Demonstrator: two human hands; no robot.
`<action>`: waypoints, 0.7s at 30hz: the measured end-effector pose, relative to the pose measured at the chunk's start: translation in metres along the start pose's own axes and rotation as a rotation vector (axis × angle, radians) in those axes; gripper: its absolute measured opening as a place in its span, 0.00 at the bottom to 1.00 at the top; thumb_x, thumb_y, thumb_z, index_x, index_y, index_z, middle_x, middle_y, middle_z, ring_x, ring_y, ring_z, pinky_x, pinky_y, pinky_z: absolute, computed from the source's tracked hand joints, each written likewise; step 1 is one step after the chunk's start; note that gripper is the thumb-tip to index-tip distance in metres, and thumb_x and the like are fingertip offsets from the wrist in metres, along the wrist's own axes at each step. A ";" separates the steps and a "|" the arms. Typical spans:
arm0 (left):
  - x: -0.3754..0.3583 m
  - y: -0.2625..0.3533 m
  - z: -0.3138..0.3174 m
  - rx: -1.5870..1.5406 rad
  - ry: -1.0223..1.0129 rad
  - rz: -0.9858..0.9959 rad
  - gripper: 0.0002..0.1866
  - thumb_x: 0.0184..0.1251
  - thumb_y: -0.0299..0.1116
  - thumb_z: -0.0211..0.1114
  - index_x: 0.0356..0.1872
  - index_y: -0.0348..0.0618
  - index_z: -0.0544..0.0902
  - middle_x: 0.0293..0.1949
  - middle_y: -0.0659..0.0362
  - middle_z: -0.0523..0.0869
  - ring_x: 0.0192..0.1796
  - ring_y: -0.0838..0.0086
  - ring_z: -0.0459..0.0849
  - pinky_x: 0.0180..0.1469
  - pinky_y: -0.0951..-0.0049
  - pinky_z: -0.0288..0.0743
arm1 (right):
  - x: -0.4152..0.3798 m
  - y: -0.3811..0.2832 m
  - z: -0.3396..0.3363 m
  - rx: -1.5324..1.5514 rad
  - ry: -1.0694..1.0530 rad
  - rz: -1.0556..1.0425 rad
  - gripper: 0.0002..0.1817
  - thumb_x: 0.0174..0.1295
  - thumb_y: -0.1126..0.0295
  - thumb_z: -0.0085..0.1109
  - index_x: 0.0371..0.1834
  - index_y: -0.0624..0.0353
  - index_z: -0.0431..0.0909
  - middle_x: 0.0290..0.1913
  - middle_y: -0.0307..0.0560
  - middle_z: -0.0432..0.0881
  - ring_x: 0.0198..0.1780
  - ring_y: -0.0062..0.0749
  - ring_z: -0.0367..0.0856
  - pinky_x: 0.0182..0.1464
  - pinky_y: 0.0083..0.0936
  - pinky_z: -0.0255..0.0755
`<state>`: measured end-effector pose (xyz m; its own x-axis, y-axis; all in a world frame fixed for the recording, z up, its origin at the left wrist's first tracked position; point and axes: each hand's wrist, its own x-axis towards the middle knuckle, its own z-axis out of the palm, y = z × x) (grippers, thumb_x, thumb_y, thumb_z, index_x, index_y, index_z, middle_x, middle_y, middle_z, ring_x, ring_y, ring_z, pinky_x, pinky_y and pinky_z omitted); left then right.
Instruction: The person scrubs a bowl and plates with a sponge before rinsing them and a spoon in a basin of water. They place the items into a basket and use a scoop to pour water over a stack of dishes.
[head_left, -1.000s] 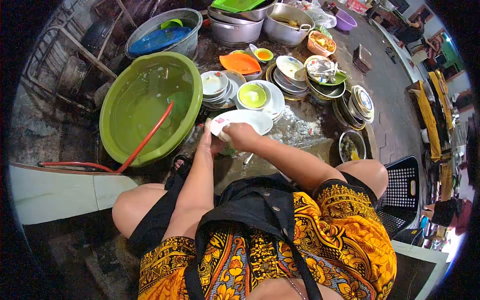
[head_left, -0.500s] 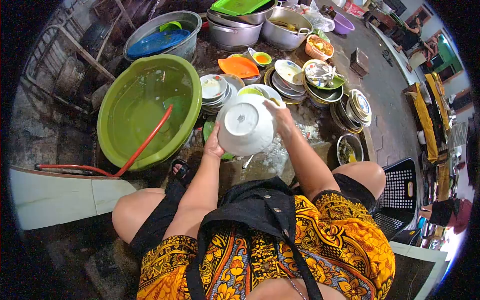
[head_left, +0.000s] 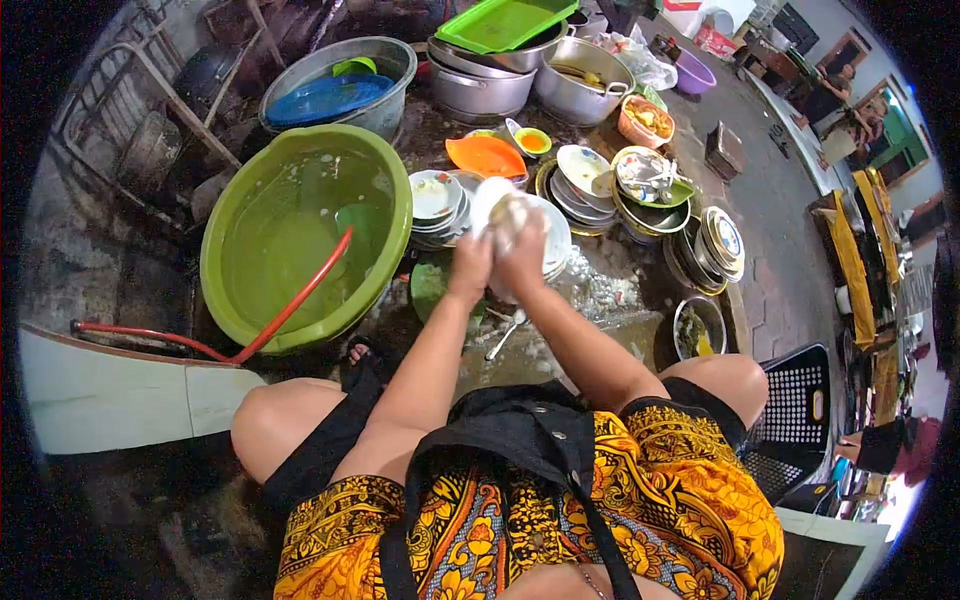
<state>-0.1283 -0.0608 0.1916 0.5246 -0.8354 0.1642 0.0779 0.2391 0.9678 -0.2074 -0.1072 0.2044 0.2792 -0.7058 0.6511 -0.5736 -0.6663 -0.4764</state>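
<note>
My left hand (head_left: 472, 266) is closed on a white dish (head_left: 488, 198), which is tilted and smeared by motion. My right hand (head_left: 522, 248) is pressed against the dish, fingers curled around a pale yellowish, blurred thing (head_left: 513, 214) that I cannot make out clearly. White dishware (head_left: 557, 238) sits just behind and right of my hands, partly hidden by them. A stack of white plates (head_left: 436, 197) stands to the left. Below my hands, a spoon (head_left: 505, 337) lies on the wet, soapy floor beside a green item (head_left: 431, 292).
A large green tub (head_left: 222, 225) of water with a red hose (head_left: 300, 292) stands left. Behind are a grey tub (head_left: 400, 75), metal pots (head_left: 485, 95) and an orange dish (head_left: 485, 155). Stacked dishes (head_left: 590, 170) stand right, near a black crate (head_left: 797, 395).
The large white bowl, held bottom-up before, no longer shows that way. My hands have come closer together and slightly farther forward, around a tilted, blurred white dish.
</note>
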 end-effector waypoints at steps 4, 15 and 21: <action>-0.001 0.028 0.034 0.680 -0.345 0.281 0.08 0.56 0.29 0.52 0.30 0.35 0.77 0.30 0.46 0.80 0.34 0.54 0.80 0.36 0.60 0.73 | 0.058 0.060 -0.025 0.899 -0.093 0.883 0.23 0.54 0.54 0.56 0.43 0.63 0.70 0.42 0.51 0.76 0.42 0.33 0.75 0.41 0.35 0.70; -0.011 -0.039 0.011 0.980 -0.222 0.627 0.18 0.48 0.26 0.58 0.44 0.49 0.78 0.40 0.54 0.77 0.45 0.63 0.75 0.52 0.62 0.66 | -0.030 0.172 -0.004 1.004 -0.107 1.158 0.06 0.49 0.76 0.52 0.30 0.66 0.72 0.29 0.48 0.75 0.31 0.38 0.75 0.36 0.36 0.73; -0.044 -0.188 -0.095 0.846 0.577 -0.216 0.31 0.49 0.24 0.59 0.59 0.49 0.62 0.55 0.51 0.66 0.56 0.57 0.65 0.57 0.61 0.60 | -0.028 0.194 0.016 0.936 -0.175 1.075 0.09 0.52 0.74 0.52 0.34 0.69 0.72 0.28 0.50 0.76 0.29 0.37 0.77 0.33 0.31 0.74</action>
<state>-0.0851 -0.0218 -0.0156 0.9126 -0.4026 0.0711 -0.2834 -0.4976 0.8198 -0.3140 -0.2207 0.0846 0.1721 -0.9334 -0.3149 0.1260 0.3379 -0.9327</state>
